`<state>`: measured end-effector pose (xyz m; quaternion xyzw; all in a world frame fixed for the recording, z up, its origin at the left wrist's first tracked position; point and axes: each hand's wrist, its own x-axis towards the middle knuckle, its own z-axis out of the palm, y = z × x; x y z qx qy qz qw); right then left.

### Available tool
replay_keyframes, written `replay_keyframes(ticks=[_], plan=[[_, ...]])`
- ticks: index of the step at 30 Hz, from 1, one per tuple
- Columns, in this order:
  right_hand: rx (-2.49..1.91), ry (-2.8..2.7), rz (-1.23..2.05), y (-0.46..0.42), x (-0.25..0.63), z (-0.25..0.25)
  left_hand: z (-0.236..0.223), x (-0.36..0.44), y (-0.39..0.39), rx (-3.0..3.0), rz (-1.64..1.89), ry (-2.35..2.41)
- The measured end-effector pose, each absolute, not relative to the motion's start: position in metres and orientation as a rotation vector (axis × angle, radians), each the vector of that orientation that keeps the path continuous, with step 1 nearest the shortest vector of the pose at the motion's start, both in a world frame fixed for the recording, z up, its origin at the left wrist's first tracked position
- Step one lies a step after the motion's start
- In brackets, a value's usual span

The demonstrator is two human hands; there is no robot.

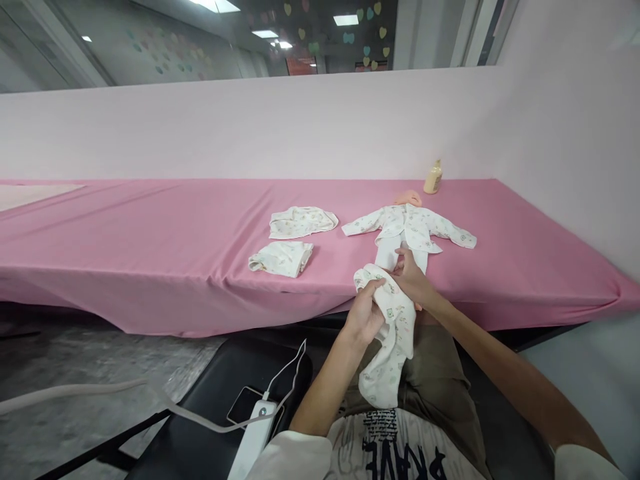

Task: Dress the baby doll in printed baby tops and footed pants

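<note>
From my end, I have the left hand [367,315] closed around the gathered edge of what look like printed white baby trousers [397,323], thumb on top, the fabric hanging down from it over the wearer's lap. The right hand [413,279] sits just beside it, a little farther out, partly open with fingers bent at the top of that same garment; whether it truly grips the cloth, I can't tell.

Straight out beyond the right hand lies the baby doll [409,198], head away from us. Its printed jacket [410,223] is on, sleeves spread to both sides, so I'd call the upper half done. Below the hem, toward the fingers, a white lower layer [387,255] shows; diaper or undergarment, I can't say. The trousers aren't up over it, so by my reading the lower half is the part left. Whether a leg is inside the cloth is hidden behind the hands.

Out to the left of both hands, well apart from them, two more printed pieces wait on the pink tablecloth [150,233]: a farther folded garment [303,223] and a nearer folded garment [281,259], neither being touched. Past the right hand, beyond the doll's head, stands a pale yellow bottle [433,179].
</note>
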<state>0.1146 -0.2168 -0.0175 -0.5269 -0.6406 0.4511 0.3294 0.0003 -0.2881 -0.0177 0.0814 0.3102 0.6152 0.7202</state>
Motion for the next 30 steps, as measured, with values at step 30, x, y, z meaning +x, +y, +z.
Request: replay_keyframes(ticks=[30], plan=[[-1.141, -1.863, 1.419, -0.235, 0.101, -0.014, -0.024, -0.006, -0.275, 0.378, 1.358, 0.708]])
